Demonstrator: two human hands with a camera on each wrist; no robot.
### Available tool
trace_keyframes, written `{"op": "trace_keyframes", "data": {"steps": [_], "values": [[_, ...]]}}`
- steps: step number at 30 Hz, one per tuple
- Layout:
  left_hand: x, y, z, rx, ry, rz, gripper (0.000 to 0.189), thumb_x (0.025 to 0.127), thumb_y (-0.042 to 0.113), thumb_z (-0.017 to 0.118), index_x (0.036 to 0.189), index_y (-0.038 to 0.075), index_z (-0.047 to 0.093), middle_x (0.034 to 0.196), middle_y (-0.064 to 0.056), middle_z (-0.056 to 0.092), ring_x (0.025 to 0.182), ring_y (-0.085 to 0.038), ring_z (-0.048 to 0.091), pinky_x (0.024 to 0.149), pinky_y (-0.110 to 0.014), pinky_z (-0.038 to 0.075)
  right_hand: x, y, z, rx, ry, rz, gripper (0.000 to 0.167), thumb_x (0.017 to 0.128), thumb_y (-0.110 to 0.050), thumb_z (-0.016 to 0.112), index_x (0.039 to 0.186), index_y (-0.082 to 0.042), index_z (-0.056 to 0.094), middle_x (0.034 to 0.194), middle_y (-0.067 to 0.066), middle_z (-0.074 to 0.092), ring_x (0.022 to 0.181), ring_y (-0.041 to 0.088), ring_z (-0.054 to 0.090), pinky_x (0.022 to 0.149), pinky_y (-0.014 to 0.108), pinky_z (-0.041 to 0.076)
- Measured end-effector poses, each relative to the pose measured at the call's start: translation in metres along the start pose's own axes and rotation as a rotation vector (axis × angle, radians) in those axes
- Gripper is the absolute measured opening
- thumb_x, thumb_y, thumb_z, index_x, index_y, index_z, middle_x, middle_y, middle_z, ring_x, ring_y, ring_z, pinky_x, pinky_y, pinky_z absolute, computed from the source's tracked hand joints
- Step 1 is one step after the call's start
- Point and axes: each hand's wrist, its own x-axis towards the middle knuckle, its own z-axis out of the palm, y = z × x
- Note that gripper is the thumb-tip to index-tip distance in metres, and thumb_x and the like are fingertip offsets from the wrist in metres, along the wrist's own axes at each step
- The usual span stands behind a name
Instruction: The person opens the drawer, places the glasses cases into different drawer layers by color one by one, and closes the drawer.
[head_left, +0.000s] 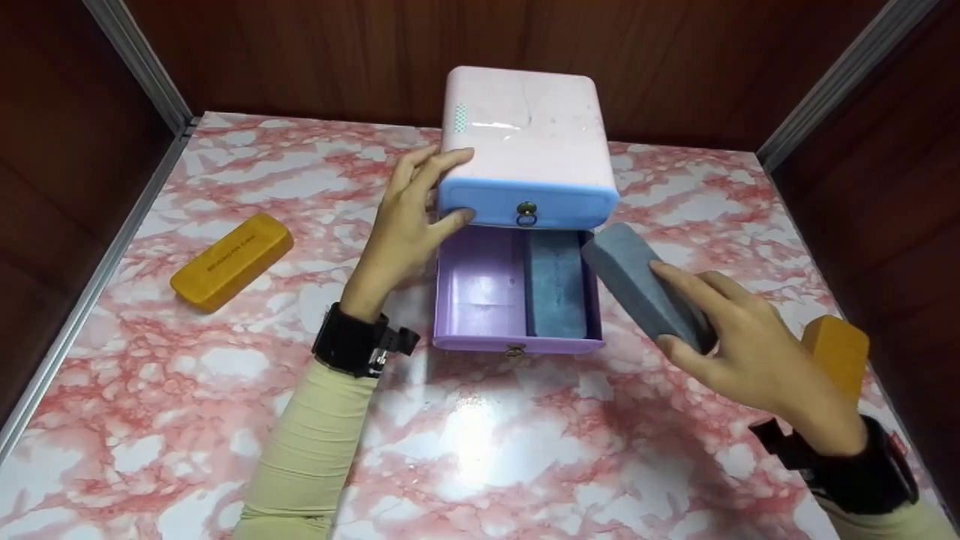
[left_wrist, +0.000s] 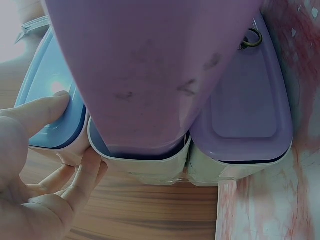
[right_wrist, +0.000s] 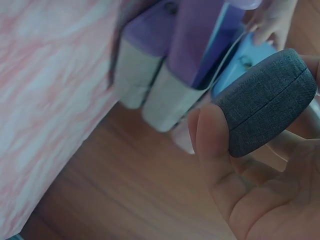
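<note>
A small cabinet [head_left: 529, 127] with a pale pink top stands at the back, its blue upper drawer [head_left: 487, 204] closed. Below that, the purple middle drawer [head_left: 480, 300] is pulled out, and a blue-grey glasses case [head_left: 556, 285] lies along its right side. My left hand [head_left: 409, 206] grips the cabinet's front left corner, thumb on the blue drawer front and fingers over the top and side. In my right hand [head_left: 750, 345] is a second grey glasses case [right_wrist: 270, 102], pinched between thumb and fingers and tilted beside the open drawer's right edge.
On the marbled tabletop [head_left: 225, 420], one yellow glasses case [head_left: 232, 262] lies at the left. Another yellow case [head_left: 836, 356] is at the right, partly behind my right hand. Dark wood panels [head_left: 360, 60] enclose the table. A lower purple drawer [left_wrist: 245, 100] shows closed in the left wrist view.
</note>
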Motion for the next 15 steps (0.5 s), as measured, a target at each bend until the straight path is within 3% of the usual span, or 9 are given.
{"op": "trace_keyframes", "data": {"steps": [11, 15], "values": [[0.001, -0.001, 0.0, -0.005, -0.002, -0.006, 0.067, 0.092, 0.022, 0.085, 0.152, 0.035, 0.057, 0.163, -0.01, 0.039, 0.144, -0.033, 0.048, 0.112, -0.044, 0.051, 0.02, -0.023, 0.014, 0.011, -0.074, -0.01, 0.078, 0.087, -0.025, 0.082, 0.159, -0.028, 0.052, 0.135, 0.019, 0.064, 0.087, 0.025, 0.062, 0.065, 0.038, 0.052], [0.001, -0.001, 0.0, -0.006, -0.003, -0.002, 0.068, 0.092, 0.023, 0.085, 0.152, 0.034, 0.057, 0.162, -0.01, 0.039, 0.144, -0.033, 0.048, 0.113, -0.044, 0.051, 0.027, -0.03, 0.02, 0.016, -0.105, -0.021, 0.076, 0.088, -0.029, 0.081, 0.158, -0.028, 0.053, 0.128, 0.016, 0.064, 0.081, 0.021, 0.059, 0.063, 0.034, 0.05]]}}
